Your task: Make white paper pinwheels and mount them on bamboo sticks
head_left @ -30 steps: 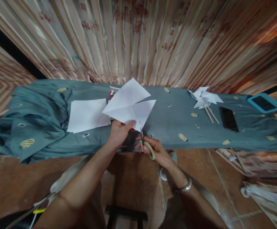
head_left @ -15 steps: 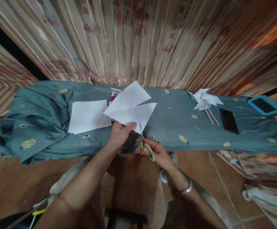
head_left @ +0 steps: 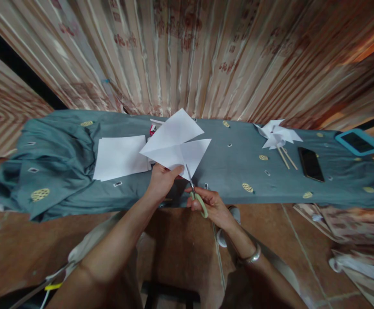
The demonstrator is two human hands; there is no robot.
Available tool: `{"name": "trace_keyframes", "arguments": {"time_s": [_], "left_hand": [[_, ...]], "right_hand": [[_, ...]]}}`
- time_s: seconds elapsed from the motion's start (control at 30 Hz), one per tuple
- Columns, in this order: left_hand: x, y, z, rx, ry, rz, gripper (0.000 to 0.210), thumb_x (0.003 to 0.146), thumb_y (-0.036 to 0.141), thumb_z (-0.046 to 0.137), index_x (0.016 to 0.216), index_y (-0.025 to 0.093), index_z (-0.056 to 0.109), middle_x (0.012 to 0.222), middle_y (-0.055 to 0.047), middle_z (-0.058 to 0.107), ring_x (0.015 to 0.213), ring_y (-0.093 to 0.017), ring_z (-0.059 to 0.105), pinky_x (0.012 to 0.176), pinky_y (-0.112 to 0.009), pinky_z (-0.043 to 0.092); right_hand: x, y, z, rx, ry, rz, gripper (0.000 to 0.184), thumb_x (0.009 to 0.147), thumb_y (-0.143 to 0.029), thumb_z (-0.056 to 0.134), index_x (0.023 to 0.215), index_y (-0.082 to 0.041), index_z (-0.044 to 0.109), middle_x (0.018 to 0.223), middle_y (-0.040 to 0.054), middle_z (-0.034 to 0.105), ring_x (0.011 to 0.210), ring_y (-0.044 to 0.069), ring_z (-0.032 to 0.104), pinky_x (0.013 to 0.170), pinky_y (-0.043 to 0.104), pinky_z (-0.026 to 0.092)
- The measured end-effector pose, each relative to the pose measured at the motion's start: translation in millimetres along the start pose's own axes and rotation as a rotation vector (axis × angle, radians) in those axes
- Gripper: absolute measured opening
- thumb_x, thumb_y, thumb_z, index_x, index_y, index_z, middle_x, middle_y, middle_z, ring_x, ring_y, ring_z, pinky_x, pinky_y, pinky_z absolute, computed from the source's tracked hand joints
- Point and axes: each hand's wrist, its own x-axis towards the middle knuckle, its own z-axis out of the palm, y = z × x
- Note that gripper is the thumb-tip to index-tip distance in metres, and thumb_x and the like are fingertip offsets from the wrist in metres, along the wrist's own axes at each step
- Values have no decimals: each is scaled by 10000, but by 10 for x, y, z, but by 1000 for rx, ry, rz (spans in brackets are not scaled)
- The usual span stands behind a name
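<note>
A square sheet of white paper (head_left: 174,143), creased along its diagonals, is held above the cloth by my left hand (head_left: 162,182), thumb on top near the lower corner. One slit opens from its right side toward the middle. My right hand (head_left: 208,201) grips green-handled scissors (head_left: 199,204), with fingers in the loops. Their blades reach over the paper's lower right edge, along a crease beside my left thumb. Whether the blades are cutting at this instant, I cannot tell.
Left of the paper lies a stack of white sheets (head_left: 120,157), with a small red item (head_left: 153,129) behind. Rightward on the grey-green cloth (head_left: 232,167) are white paper pinwheels (head_left: 277,134) with wooden sticks (head_left: 285,157), a black phone (head_left: 311,164) and a blue-framed tablet (head_left: 359,142). A curtain (head_left: 180,60) hangs behind.
The scissors have shifted very slightly up and left, their blades a little further over the paper. My left hand and the paper are nearly still.
</note>
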Motion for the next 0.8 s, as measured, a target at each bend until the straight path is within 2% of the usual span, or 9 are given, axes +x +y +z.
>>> {"name": "trace_keyframes", "arguments": {"time_s": [0.8], "left_hand": [[19, 16, 2, -19, 10, -14, 260, 493, 273, 768, 679, 127, 658, 632, -10, 666, 556, -145, 582, 530, -264, 488]], "right_hand": [[41, 33, 56, 181, 44, 85, 460, 648, -511, 775, 955, -186, 669, 670, -18, 628, 540, 71, 517, 513, 203, 435]]}}
